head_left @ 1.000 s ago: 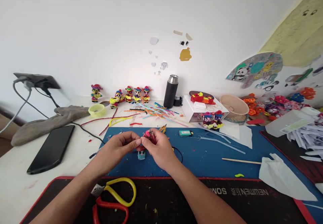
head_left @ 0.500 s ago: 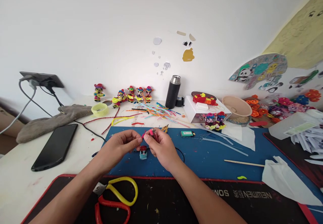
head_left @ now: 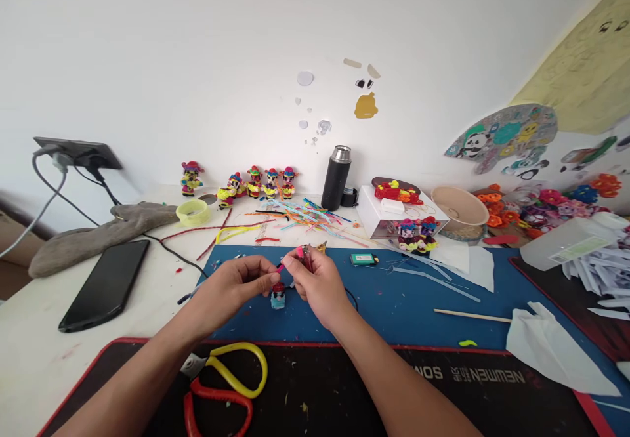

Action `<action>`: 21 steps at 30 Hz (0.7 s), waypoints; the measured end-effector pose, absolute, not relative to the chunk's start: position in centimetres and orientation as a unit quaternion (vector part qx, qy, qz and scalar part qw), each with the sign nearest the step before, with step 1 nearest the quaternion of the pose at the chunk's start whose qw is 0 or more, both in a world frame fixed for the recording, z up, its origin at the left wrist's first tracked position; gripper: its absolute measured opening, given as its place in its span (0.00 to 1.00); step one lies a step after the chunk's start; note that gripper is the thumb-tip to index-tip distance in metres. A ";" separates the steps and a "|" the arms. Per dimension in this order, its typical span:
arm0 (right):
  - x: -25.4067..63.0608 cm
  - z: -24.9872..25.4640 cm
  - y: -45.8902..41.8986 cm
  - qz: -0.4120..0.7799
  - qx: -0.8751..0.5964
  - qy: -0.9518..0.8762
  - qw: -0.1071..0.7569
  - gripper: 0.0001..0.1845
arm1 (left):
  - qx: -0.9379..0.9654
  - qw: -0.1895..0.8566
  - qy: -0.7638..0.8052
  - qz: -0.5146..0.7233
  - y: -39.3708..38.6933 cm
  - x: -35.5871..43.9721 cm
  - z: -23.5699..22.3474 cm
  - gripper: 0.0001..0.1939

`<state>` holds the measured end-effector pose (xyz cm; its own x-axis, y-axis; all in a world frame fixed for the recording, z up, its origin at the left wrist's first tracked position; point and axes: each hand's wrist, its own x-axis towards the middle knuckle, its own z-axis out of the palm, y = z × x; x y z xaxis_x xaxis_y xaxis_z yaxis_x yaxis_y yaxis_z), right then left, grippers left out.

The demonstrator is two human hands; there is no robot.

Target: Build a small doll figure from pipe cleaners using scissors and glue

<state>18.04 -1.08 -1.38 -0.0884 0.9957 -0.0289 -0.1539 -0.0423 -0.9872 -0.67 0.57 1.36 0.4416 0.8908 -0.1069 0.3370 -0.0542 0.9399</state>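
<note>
Near edge: black mat (head_left: 295,371), red-rimmed; scissors (head_left: 229,379) lie on it, partly under the left forearm.
Small figure: on the blue mat (head_left: 403,302), just below the fingertips.
Left hand (head_left: 241,283): thumb and finger pinched on a pink strip (head_left: 281,267), above the blue mat.
Right hand (head_left: 317,286): closed on a pink-and-red piece (head_left: 301,252), near the left fingertips; whether strip and piece join, cannot tell.
Right-hand room: open blue surface runs from the wrist to the stick (head_left: 472,315), which reaches the paper (head_left: 536,348).
Left-hand room: white tabletop, with the phone (head_left: 105,286) well apart.
Far mat edge: green pack (head_left: 363,259) just inside; strips (head_left: 305,217) heaped beyond.
Back limit: bottle (head_left: 335,181) and box (head_left: 374,218) before the wall (head_left: 221,63).
</note>
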 end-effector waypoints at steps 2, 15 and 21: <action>18.0 -1.2 -1.1 0.574 -0.444 -0.466 0.506 0.20 | 0.669 0.503 0.467 0.286 0.6 -0.7 1.4 0.21; 17.5 -2.3 -1.4 0.587 -0.430 -0.511 0.458 0.26 | 0.604 0.490 0.503 0.377 1.1 -0.9 1.9 0.22; 17.3 -2.8 -1.5 0.582 -0.431 -0.523 0.450 0.28 | 0.602 0.511 0.479 0.384 1.1 -0.7 1.6 0.21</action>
<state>17.33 -1.55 -2.84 -0.2235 0.9742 -0.0305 -0.0734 -0.0481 -0.9961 -0.71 1.08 1.60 0.2454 0.9691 -0.0268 0.1838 -0.0193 0.9828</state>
